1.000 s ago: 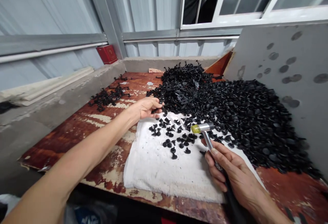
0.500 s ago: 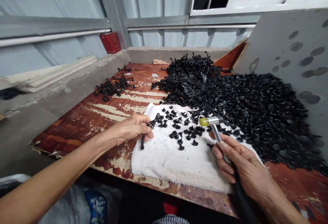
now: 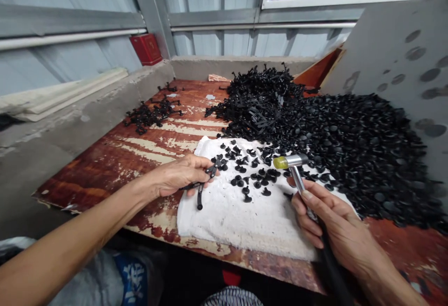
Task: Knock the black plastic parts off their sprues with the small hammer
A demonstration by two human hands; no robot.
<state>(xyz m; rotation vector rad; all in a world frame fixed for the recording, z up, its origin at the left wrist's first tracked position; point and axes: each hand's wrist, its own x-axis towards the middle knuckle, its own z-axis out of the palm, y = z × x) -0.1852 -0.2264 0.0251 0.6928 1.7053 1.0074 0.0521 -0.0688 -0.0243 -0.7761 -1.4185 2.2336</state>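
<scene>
My left hand (image 3: 187,174) pinches a small black jointed part (image 3: 213,170) with slim arms, over the left side of a white cloth (image 3: 238,222). One thin arm of it hangs below my fingers, and my fingers hide its middle. Wrapped round the neck of a small mallet (image 3: 300,180) is my right hand (image 3: 325,217). The mallet's metal head has a yellow tip pointing left and is raised over the cloth's right side. Between the hands, several black round-headed pieces (image 3: 257,184) with short stems lie scattered on the cloth.
Behind the cloth rises a heap of black linkage parts (image 3: 259,96). A large pile of black round-headed pieces (image 3: 350,147) spreads to the right, against a grey board (image 3: 395,63). A smaller cluster of black parts (image 3: 150,114) lies left on the worn red-brown tabletop (image 3: 105,156).
The black part in my left hand has turned, its arms now lying at another angle in my fingers. My right hand keeps the mallet in nearly the same place. The view has shifted slightly.
</scene>
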